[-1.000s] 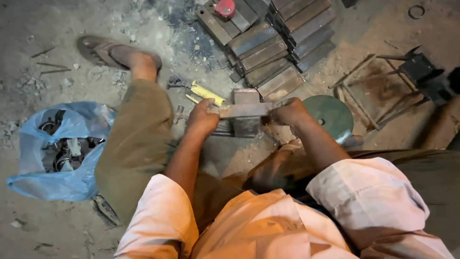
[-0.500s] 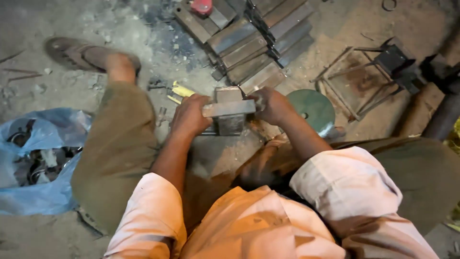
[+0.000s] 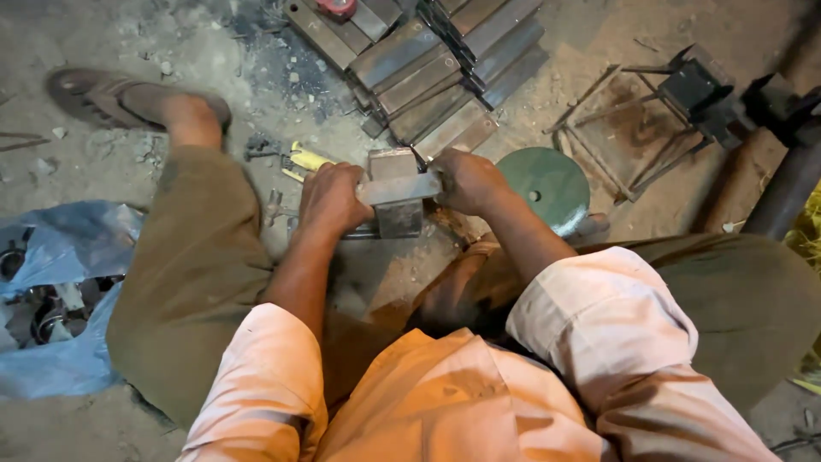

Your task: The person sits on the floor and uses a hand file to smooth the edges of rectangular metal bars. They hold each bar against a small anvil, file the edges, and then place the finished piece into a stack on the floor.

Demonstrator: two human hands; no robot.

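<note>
Two hands: both closed on one flat metal bar point(image 3: 400, 188), held level across a small upright metal block point(image 3: 395, 195) on the floor.
Change: against the earlier views the grip and the bar look the same; only the head camera has drifted, so the scene sits slightly differently in the picture.
Meaning: the bar is held steady on the block rather than being moved about.
Left hand point(image 3: 332, 198): fingers curled over the bar's left end, knuckles up, forearm running straight down toward the bent knee.
Right hand point(image 3: 466, 181): wrapped round the bar's right end, wrist bent inward, elbow tucked near the body.
Bar's place: on the floor between the person's legs, just in front of the crouched body, resting on the block.
Beside the left hand: a yellow-handled tool point(image 3: 306, 160) lies on the floor, partly hidden by the fingers.
Beside the right hand: a green round disc point(image 3: 547, 184) lies flat, close to the wrist.
Further out: a stack of flat steel pieces point(image 3: 428, 60) beyond the block.
Floor's left edge: a blue plastic bag point(image 3: 60, 299) with metal parts inside.
Floor's right side: a welded metal frame point(image 3: 633, 128).
</note>
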